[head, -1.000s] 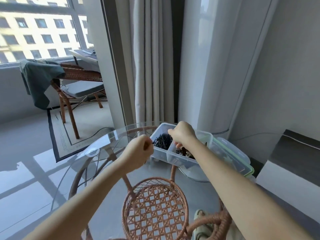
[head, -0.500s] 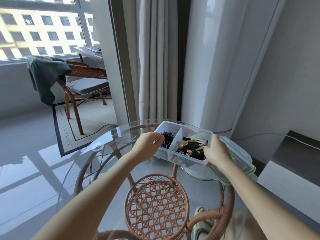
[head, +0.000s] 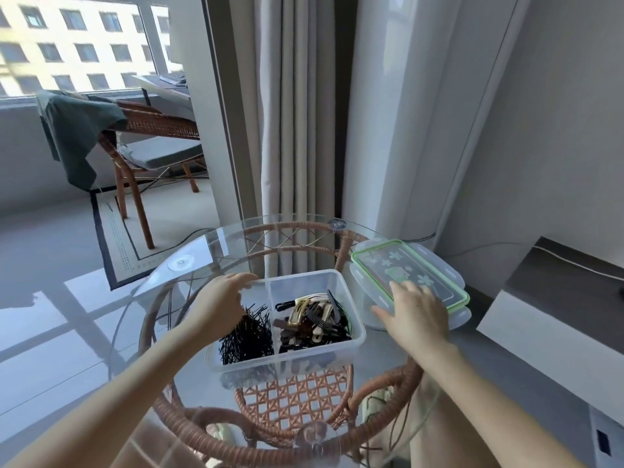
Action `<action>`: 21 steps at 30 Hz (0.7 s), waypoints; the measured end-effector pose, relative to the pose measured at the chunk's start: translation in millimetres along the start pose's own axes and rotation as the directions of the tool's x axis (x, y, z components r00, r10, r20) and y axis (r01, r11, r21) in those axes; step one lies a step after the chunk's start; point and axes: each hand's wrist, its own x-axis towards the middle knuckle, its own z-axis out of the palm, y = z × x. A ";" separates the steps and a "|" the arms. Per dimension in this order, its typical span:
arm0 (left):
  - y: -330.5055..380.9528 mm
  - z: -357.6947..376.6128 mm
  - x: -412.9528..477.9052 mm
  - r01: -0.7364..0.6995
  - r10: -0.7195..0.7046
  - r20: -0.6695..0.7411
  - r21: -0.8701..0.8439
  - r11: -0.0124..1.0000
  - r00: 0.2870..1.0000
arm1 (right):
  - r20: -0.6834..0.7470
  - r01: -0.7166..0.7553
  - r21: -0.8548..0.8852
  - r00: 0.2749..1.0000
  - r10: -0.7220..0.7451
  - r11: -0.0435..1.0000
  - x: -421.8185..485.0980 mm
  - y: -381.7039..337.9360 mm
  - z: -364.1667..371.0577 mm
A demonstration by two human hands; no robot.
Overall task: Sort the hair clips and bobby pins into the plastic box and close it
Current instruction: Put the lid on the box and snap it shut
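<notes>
1. Plastic box (head: 351, 346): clear, lidless, two compartments. It sits on the glass worktop (head: 189, 265) between your two hands.
2. Bobby pins (head: 248, 336): a black heap in the compartment nearer your left hand, just below its fingers.
3. Hair clips (head: 312, 320): a mixed pile of black, brown, cream and gold pieces in the compartment nearer your right hand.
4. Left hand (head: 221, 304): your fingers curl over the box's far left rim and grip it; the palm lies partly over the bobby-pin compartment.
5. Right hand (head: 413, 314): open, fingers spread, lying flat on the near end of the lid (head: 388, 261); it clasps nothing.
6. Lid: clear with a green seal and a pale flower pattern. It lies flat on the worktop just beyond your right hand and beside the box, apart from the rim.
7. Worktop: a round glass sheet on a woven rattan frame (head: 290, 396), visible beneath your forearms.
8. Curtain (head: 293, 130): pale, hanging straight ahead, beyond both hands.
9. Rattan chair (head: 148, 136): well beyond your left hand, with a dark green cloth (head: 77, 126) draped over it.
</notes>
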 end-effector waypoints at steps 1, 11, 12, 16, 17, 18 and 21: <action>-1.4 0.2 -0.6 0.012 -0.012 -0.013 -0.029 1.000 1.000 | 0.050 -0.010 -0.101 0.999 0.015 0.995 1.8 8.1 4.1; -6.5 -0.6 9.7 0.003 0.010 0.070 -0.186 0.983 0.998 | -0.244 0.144 -0.097 0.956 -0.164 0.985 15.4 21.9 -13.0; -4.2 0.8 10.8 0.039 -0.020 0.079 -0.245 0.969 0.997 | -0.402 0.127 0.050 0.911 -0.096 0.991 18.1 25.0 -25.1; 5.2 -22.4 1.6 0.115 -0.163 -0.019 -0.625 0.772 0.987 | -0.690 0.340 0.423 0.722 0.055 0.840 27.8 5.2 -80.7; 10.5 -30.4 0.2 0.106 -0.203 -0.058 -0.698 0.708 0.977 | -0.658 0.366 0.540 0.745 0.108 0.758 30.9 0.7 -89.5; 17.0 -39.5 -1.7 0.104 -0.235 -0.066 -0.760 0.642 0.970 | -0.590 0.365 0.656 0.794 0.148 0.661 35.8 -3.9 -96.1; 24.2 -70.1 -8.8 0.175 -0.251 0.088 -0.920 0.350 0.964 | -0.267 0.163 0.875 0.948 0.174 0.455 58.0 -24.8 -96.1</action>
